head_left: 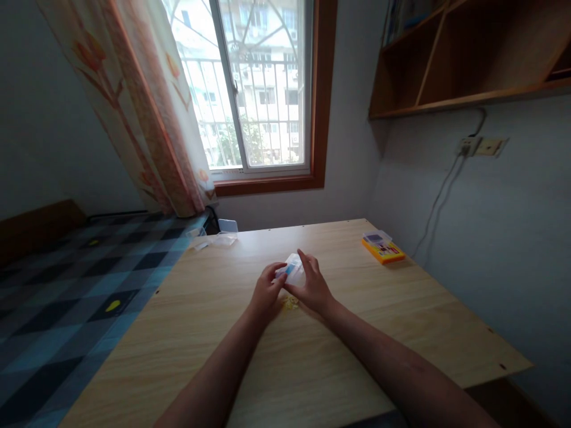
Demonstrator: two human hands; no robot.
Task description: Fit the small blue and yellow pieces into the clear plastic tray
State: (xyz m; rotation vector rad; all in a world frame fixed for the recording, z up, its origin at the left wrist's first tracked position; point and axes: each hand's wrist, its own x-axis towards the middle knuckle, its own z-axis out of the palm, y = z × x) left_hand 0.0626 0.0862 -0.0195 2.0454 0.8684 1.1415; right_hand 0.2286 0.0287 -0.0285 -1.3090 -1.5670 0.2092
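A small clear plastic packet (291, 270) with a blue patch on it sits at the centre of the frame, held just above the wooden table (214, 333) between both hands. The left hand (266, 292) pinches its near-left edge with thumb and fingertips closed on it, while the right hand (312, 284) curls over the packet's right side and top, fingers wrapped so that the thing is braced from two sides; such a two-handed pinch suits a light, slippery piece that would otherwise slide or twist. What is inside the packet is too small to tell.

Directly below the hands, on the table top, lies a little heap of pale yellow bits (291, 303), close enough that the hands work right over it.

Towards the right of the frame, near the table's far edge, rests a yellow box (383, 248) with a clear lid, well apart from the hands. At the table's far-left corner lie a few clear plastic containers (220, 236). A checked bedcover (66, 297) fills the lower left, and a window (250, 89) with a patterned curtain (143, 107) fills the top.
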